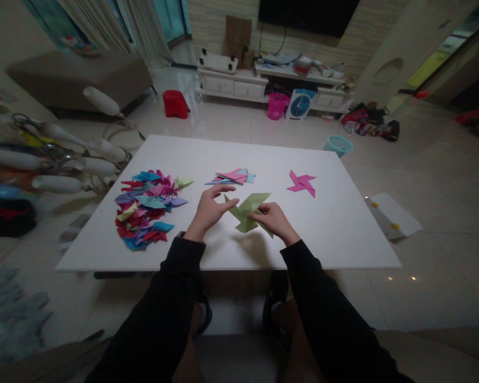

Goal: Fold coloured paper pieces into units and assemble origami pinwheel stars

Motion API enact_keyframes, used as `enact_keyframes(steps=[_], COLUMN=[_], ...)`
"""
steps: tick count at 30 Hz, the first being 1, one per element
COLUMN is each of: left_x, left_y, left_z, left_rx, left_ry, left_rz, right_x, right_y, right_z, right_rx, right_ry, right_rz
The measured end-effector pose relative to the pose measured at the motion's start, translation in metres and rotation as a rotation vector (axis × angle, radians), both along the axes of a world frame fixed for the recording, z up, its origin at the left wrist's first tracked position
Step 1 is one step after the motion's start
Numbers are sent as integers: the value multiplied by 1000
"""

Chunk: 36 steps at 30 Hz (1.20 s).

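A light green folded-paper pinwheel [246, 214] is held just above the white table [327, 234]. My right hand [274, 219] pinches it near its middle, thumb and fingers closed on the paper. At its left side is my left hand [213, 208], fingers apart and curved, the thumb close to the left blade; whether the thumb touches the paper I cannot tell. Beyond my hands lies a small pile of pink and blue folded-paper pieces [233, 176]. A finished-looking pink paper pinwheel [302, 183] rests flat to the right.
A large heap of colourful folded paper [147, 207] covers the table's left part. A teal basket [338, 144] stands past the far right corner. Beside the table's left edge are white lamp arms [91, 165]. A red stool [175, 103] and pink bin [278, 106] stand farther off.
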<state>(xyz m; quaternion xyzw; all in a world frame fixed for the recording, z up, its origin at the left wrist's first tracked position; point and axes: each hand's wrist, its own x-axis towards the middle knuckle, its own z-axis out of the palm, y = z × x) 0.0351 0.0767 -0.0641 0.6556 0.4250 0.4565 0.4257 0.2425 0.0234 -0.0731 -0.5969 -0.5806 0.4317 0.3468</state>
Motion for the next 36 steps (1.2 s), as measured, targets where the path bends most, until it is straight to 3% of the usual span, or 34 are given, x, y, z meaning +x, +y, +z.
enact_keyframes(steps=[3,8,21,30,36], left_x=[-4,5,8,8,8], left_y=[-2,-7,-10,-12,-12], left_z=[3,-2,3,4,1], left_rx=[145,137,133,92,157], left_ry=[215,313,304,382,479], left_rz=[-41,-88,-61,-85,-76], right_x=[0,-4,-4,-3,-3], right_y=[0,-2,0,-1,0], right_z=[-4,-4,-4,-3,-1], right_rx=[61,90,59,42,43], right_ry=[-167,-299,-162,-201,-240], right_rz=[49,111,120,118,114])
